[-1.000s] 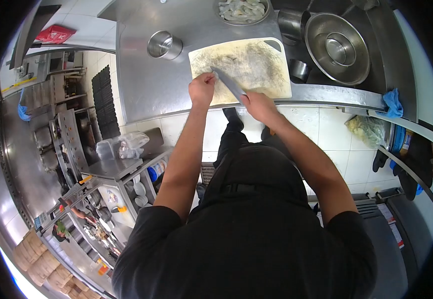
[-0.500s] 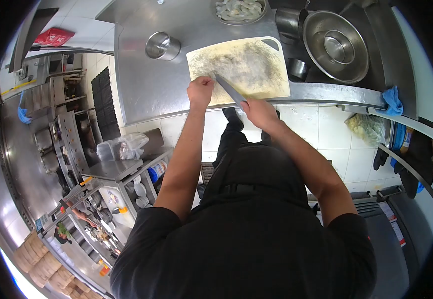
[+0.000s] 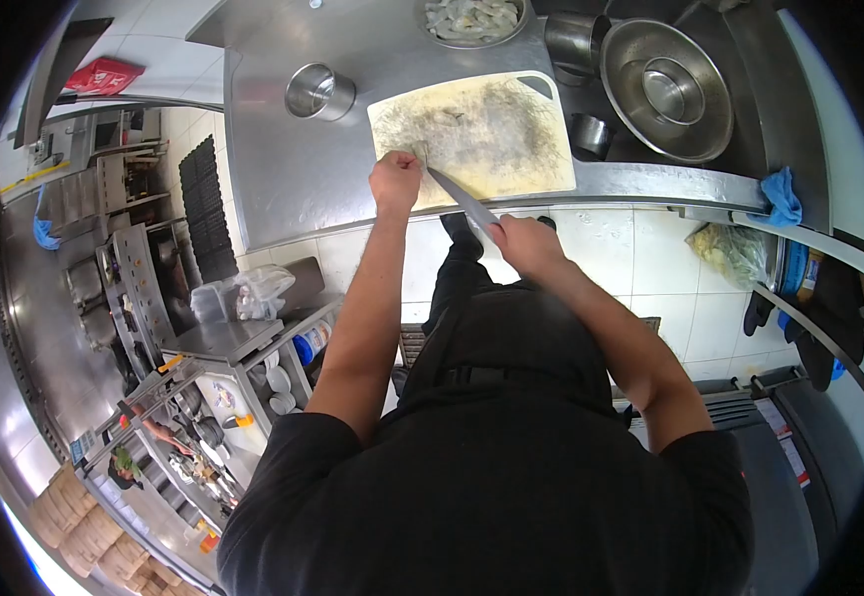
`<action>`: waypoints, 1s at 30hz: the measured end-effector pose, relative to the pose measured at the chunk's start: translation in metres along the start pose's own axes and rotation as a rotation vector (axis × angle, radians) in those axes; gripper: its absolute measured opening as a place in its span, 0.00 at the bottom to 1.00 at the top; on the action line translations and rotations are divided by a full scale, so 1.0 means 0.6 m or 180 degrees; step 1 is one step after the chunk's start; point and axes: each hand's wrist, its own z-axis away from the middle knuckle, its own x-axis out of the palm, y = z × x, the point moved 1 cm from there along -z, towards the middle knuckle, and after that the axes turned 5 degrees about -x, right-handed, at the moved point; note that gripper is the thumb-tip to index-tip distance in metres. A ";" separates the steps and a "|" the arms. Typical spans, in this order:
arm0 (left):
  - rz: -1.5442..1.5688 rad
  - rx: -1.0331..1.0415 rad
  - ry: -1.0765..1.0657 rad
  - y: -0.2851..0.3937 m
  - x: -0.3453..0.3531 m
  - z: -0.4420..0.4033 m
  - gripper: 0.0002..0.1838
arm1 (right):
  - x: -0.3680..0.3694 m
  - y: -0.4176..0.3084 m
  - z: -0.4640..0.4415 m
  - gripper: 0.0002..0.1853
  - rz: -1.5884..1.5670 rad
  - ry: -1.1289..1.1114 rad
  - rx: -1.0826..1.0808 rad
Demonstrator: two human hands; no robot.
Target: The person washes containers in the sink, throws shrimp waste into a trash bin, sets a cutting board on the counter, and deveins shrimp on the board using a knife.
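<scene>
My right hand (image 3: 524, 243) grips the handle of a kitchen knife (image 3: 460, 202). Its blade points up and left over the near edge of a worn, stained cutting board (image 3: 491, 124). At the board's left edge my left hand (image 3: 396, 182) is closed, its fingertips pinching a small greyish piece (image 3: 421, 150) that looks like a shrimp; most of it is hidden. The knife tip is close beside those fingers. Beyond the board stands a metal bowl (image 3: 471, 42) of pale, peeled shrimp (image 3: 471, 18). Dark specks lie on the board's far half.
Left of the board, a metal pot (image 3: 319, 92) stands on the steel counter (image 3: 288, 179). To the right are a large metal basin (image 3: 705, 99) with a smaller bowl (image 3: 672, 91) inside, and metal containers (image 3: 591, 136). A blue cloth (image 3: 782, 197) hangs at the counter's right end.
My right hand has drawn the knife a little down and towards me. The greyish piece shows more clearly at my left fingertips, which have shifted slightly left.
</scene>
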 end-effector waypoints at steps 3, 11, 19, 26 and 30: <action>-0.0292 0.0028 -0.0088 0.012 -0.014 0.001 0.11 | -0.013 0.008 0.015 0.23 0.0093 -0.0028 -0.0080; -0.1043 0.2060 -0.0440 0.064 -0.051 -0.007 0.22 | -0.014 0.016 0.024 0.22 0.0219 0.0370 -0.0168; -0.1479 0.2113 -0.0937 0.066 -0.065 -0.032 0.14 | -0.008 0.000 -0.009 0.22 0.0171 0.0346 -0.0200; -0.1657 0.2082 -0.0926 0.058 -0.066 -0.037 0.10 | -0.019 0.009 0.004 0.22 0.0268 0.0544 0.0113; -0.1558 0.1990 -0.0773 0.051 -0.067 -0.023 0.09 | -0.026 0.007 0.008 0.21 0.0302 0.0657 0.0077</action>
